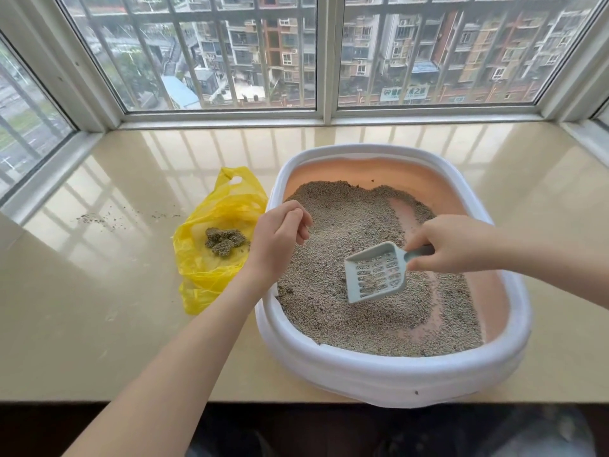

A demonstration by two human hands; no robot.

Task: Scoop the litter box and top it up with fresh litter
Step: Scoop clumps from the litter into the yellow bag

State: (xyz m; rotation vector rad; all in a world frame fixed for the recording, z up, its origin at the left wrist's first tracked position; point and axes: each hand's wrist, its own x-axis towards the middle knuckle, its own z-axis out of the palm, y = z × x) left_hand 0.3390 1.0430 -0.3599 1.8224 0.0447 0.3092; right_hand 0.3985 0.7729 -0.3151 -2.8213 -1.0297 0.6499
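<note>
A white litter box [389, 374] with a peach inner wall sits on the marble sill, holding grey-brown litter [342, 225] with bare strips of floor showing. My right hand [451, 245] grips the handle of a pale blue slotted scoop [375, 273], whose front edge digs into the litter at the box's middle. My left hand [280, 239] hovers over the box's left rim with fingers loosely curled and nothing in it. A yellow plastic bag [211, 258] lies open just left of the box, with dark clumps [225, 240] inside.
The beige sill [115, 308] has scattered litter grains [99, 219] at its left. The barred window [323, 61] closes off the back and sides. The sill's front edge runs just below the box, which slightly overhangs it.
</note>
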